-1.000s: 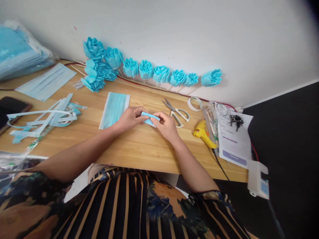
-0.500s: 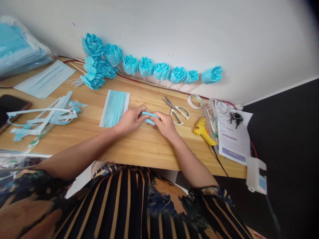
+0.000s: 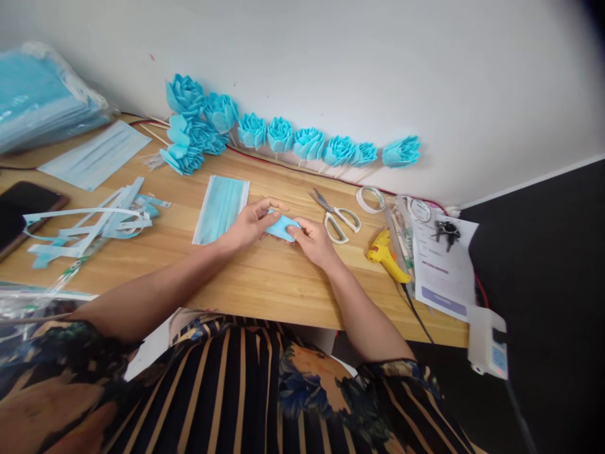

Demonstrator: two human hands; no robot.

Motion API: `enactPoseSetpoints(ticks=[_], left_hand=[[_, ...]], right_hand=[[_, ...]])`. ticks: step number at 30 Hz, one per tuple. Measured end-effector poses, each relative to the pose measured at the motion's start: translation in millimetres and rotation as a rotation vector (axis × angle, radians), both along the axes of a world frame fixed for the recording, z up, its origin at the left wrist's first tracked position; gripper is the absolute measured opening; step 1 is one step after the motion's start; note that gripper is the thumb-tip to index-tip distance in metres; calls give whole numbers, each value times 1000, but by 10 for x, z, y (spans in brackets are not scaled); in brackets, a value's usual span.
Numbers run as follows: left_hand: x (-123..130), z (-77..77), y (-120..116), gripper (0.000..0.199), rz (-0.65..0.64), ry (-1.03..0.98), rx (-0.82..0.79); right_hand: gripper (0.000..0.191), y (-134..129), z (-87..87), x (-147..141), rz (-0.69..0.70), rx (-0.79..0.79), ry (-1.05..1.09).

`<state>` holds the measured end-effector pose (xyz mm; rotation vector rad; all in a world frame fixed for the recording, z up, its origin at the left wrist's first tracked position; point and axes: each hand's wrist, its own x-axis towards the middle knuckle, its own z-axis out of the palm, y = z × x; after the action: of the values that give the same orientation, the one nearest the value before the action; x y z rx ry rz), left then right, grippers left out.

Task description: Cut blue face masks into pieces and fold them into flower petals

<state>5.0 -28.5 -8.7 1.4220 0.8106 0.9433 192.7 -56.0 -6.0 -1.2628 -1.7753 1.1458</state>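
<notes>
A small folded piece of blue fabric [image 3: 282, 227] is held between both hands above the wooden table. My left hand [image 3: 253, 224] pinches its left end with the thumb on top and a finger stretched above it. My right hand [image 3: 312, 239] grips the right end, thumb on the near face. Just left of my left hand lies a flat blue pleated sheet [image 3: 221, 208]. Scissors with white handles [image 3: 336, 216] lie half open to the right of my right hand, touching neither hand.
Blue fabric flowers [image 3: 308, 144] on sticks line the wall. Cut strips [image 3: 106, 221], a phone [image 3: 23, 211] and a bag of blue sheets [image 3: 45, 94] are left. Tape [image 3: 371, 199], a yellow glue gun [image 3: 387, 254], paper [image 3: 442, 268] and keys [image 3: 447, 234] are right.
The blue piece has turned from edge-on to show a flat face. The fingers of my left hand have loosened and reach out above it. The view has shifted slightly.
</notes>
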Motion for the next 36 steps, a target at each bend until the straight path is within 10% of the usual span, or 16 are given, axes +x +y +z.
enactPoseSetpoints(ticks=[13,22,36], left_hand=[[-20,-13,-24,26,0,263,372],[-30,59,-34,37,-24,75,111],[-29,69,-9,31,-235,-163,-122]], right_hand=[[30,26,-33,22,51,-56,50],[32,-23,19,-9,-42,23,-10],[41,-13,-24,-14,26,-440,608]])
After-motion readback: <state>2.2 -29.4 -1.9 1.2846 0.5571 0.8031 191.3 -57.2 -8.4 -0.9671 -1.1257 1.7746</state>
